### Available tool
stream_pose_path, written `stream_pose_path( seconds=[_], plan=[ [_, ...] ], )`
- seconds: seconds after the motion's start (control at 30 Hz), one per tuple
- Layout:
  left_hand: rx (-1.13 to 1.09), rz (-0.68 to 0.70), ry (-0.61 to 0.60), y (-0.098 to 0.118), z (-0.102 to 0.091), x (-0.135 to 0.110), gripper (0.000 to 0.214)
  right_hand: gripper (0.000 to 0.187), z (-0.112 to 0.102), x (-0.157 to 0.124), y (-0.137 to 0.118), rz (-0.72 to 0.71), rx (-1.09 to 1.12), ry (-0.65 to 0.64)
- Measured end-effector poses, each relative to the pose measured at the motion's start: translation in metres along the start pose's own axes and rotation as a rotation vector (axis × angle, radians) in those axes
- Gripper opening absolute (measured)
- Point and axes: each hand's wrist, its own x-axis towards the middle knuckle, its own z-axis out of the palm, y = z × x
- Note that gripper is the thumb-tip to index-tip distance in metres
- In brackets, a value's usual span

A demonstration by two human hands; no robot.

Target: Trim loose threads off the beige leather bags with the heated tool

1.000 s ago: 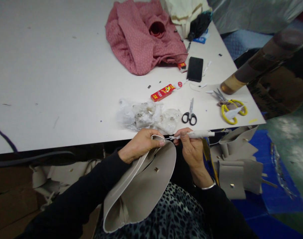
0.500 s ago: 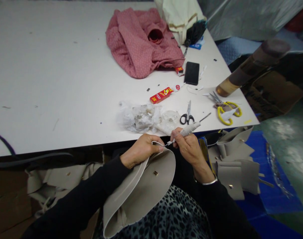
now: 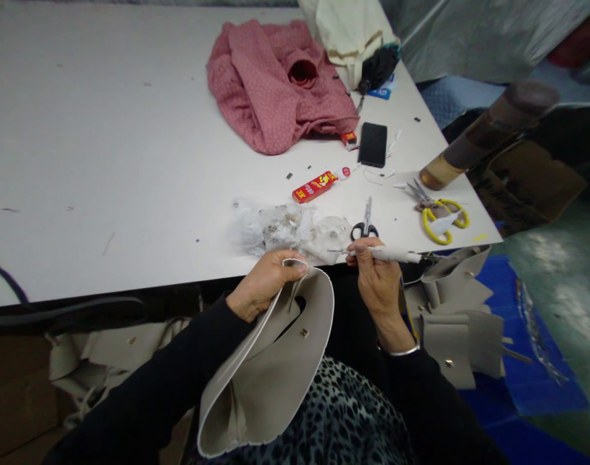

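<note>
My left hand (image 3: 263, 282) is closed on the top edge of a folded beige leather panel (image 3: 275, 374) that rests on my lap, with a small metal stud on its face. My right hand (image 3: 375, 278) is closed round a thin white-handled tool (image 3: 389, 255), held level with its metal tip pointing left, just clear of the panel's edge. Both hands sit at the white table's front edge (image 3: 130, 271), right below a crumpled clear plastic bag of small metal parts (image 3: 290, 229).
On the table lie black-handled scissors (image 3: 365, 223), yellow-handled scissors (image 3: 440, 213), a red glue tube (image 3: 317, 186), a black phone (image 3: 373, 144) and a pink cloth heap (image 3: 275, 81). More beige leather pieces (image 3: 459, 323) are stacked at my right; a brown roll (image 3: 488, 132) leans beyond the table.
My right hand has drawn the tool's tip away from the panel's edge and turned it level. My left hand has lifted the panel's edge slightly.
</note>
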Motion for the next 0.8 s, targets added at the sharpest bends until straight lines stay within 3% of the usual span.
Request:
stream_pose_path(
  seconds=[0.3,0.43,0.6,0.8],
  plan=[
    [-0.028,-0.013,-0.019,0.0,-0.005,0.002,0.025,0.025,0.002,-0.005,0.004,-0.109,-0.032,-0.033],
    [-0.025,-0.032,-0.061,0.001,-0.008,0.004,0.029,0.029,0.001,-0.009,-0.009,-0.008,0.103,0.049],
    [-0.036,-0.065,-0.127,0.004,-0.011,0.004,0.031,0.041,0.006,-0.011,-0.021,0.182,0.264,-0.083],
    [-0.048,-0.08,-0.143,0.007,-0.011,0.003,0.03,0.042,0.009,-0.011,-0.022,0.172,0.257,-0.12]
  ],
)
